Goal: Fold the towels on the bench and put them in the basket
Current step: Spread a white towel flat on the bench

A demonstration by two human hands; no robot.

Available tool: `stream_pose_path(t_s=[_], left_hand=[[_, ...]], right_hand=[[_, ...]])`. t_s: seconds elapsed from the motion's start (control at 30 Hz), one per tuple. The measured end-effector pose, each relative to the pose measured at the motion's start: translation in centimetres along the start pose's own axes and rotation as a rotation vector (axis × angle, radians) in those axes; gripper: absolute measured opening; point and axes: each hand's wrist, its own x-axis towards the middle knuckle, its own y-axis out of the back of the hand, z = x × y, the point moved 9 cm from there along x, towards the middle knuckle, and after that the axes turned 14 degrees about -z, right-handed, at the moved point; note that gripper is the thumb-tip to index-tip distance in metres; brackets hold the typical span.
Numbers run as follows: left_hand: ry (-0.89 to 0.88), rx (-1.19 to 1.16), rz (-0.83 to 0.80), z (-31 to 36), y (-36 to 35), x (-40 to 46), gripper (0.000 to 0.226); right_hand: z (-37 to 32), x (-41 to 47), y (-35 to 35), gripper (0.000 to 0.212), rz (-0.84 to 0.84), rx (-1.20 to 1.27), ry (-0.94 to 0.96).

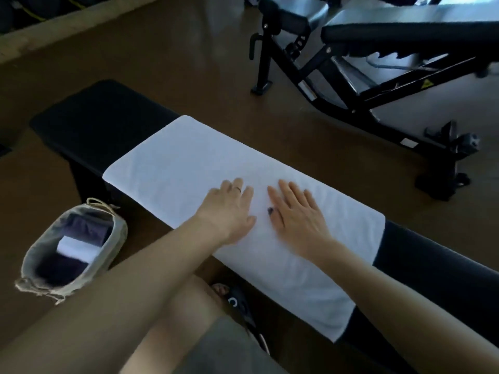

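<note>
A long white towel (175,163) lies spread flat along the black padded bench (102,122), its right end hanging over the near edge. My left hand (229,209) and my right hand (297,211) rest side by side on the towel's middle, palms down with fingers straight. On the floor at the left stands a grey fabric basket (118,233) holding dark folded towels and a white one (75,248).
A black adjustable gym bench (351,63) stands on the brown floor beyond the flat bench at the right. My knee and a sandalled foot (232,298) are below the bench's near edge. A raised ledge (67,25) runs along the far left.
</note>
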Motion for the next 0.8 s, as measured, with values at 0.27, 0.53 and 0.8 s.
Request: stream_pose_path(t_s=[0.27,0.53,0.8], left_hand=[[-0.319,0.127,-0.048,16.8,-5.3,-6.0,0.074],[-0.303,0.322,0.092,20.7,-7.3,-8.1,0.059],[-0.423,0.476,0.189,24.1,-8.9,-9.2,0.026]], right_hand=[[15.4,-5.8,-0.7,0.059,-0.007,0.199,-0.371],[18.0,-7.3,-1.1,0.06,0.063,0.28,-0.435],[17.4,-6.8,0.1,0.057,0.141,0.4,-0.376]])
